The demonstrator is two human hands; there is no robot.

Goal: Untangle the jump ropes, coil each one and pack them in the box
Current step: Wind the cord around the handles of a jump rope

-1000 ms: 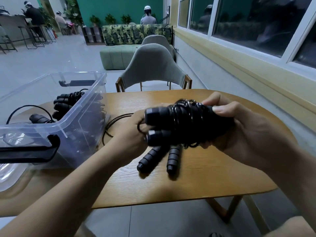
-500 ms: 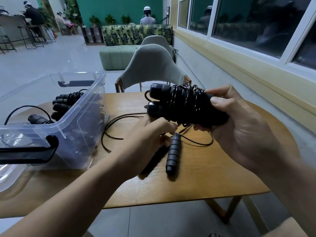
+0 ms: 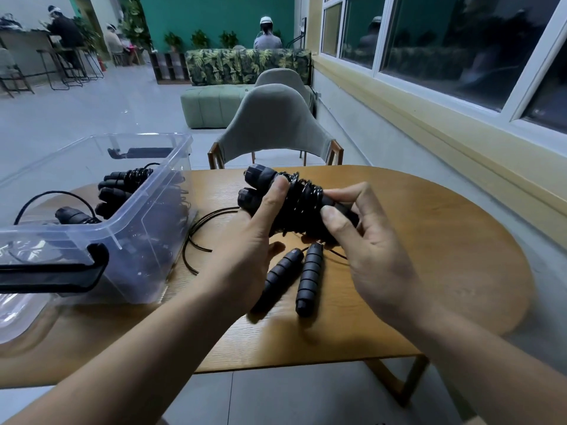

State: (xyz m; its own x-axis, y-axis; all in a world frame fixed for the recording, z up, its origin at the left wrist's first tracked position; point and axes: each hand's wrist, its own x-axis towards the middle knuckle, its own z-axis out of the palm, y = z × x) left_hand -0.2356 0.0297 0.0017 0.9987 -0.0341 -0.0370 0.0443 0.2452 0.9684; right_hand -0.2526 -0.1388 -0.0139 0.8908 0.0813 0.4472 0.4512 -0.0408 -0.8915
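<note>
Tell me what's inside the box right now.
The box holds black coiled ropes, their handles visible from above. Its cloudy wall blurs the lower part, so their count is unclear.

Box (image 3: 153,197) stood left, top open, coiled ropes (image 3: 122,191) inside. Loose cord (image 3: 190,239) looped on table (image 3: 445,240) between box and left hand (image 3: 245,243). Two handles (image 3: 308,277) lay beneath the bundle (image 3: 303,207). Open tabletop to right; chair (image 3: 276,124) beyond far edge.
</note>
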